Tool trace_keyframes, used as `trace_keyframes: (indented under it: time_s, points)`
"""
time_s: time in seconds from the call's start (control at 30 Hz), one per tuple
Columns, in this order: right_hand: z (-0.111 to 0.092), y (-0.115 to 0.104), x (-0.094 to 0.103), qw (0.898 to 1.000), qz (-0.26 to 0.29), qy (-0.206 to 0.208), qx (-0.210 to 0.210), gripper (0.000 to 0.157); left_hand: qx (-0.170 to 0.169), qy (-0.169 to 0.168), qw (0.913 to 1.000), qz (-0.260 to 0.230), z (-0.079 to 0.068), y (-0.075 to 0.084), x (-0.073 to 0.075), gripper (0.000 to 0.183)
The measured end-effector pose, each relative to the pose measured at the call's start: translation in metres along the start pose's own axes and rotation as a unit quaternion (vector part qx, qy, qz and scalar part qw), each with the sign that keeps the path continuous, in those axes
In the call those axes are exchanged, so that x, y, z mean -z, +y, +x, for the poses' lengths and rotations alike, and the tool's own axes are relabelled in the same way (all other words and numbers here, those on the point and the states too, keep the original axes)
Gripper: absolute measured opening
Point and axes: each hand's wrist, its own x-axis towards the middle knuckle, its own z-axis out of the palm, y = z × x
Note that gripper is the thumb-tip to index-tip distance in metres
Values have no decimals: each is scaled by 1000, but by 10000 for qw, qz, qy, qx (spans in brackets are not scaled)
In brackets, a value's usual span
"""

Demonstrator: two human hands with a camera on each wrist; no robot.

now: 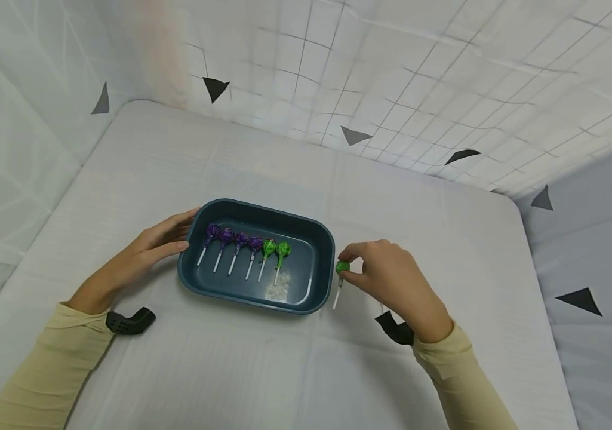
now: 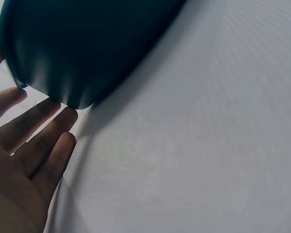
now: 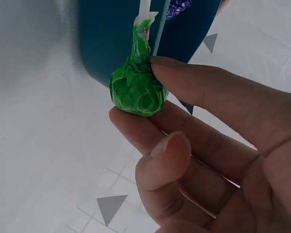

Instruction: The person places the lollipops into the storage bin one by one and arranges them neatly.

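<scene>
My right hand (image 1: 391, 275) pinches a green-wrapped lollipop (image 3: 138, 90) by its round head between thumb and fingertips, just outside the tray's right end. Its white stick slants downward in the head view. The dark teal tray (image 1: 316, 298) stands on the white table. At its left end is my left hand (image 1: 147, 248), fingertips touching the outer wall and thumb at the rim, fingers fairly straight. Inside the tray lies a row of lollipops: several purple-wrapped lollipops (image 1: 227, 235) on the left, then two green-wrapped lollipops (image 1: 283, 249), all with sticks toward me.
The table (image 1: 220, 370) has a white cloth cover. A grid-patterned white curtain (image 1: 306, 71) with dark triangular patches hangs behind it, and pale sheets stand at both sides. Black straps with camera mounts (image 1: 131, 321) sit at both wrists.
</scene>
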Motion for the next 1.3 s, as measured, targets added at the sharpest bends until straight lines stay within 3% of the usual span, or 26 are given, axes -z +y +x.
trace_keyframes:
  time_s: [0.77,1.3]
  points:
    - [14,-10,9,9998,-34,100,150,17,5,12,10000,69,0,0,0,58]
    - [29,-25,4,9992,-172,-162,328,16,-22,-19,10000,81,0,0,0,57]
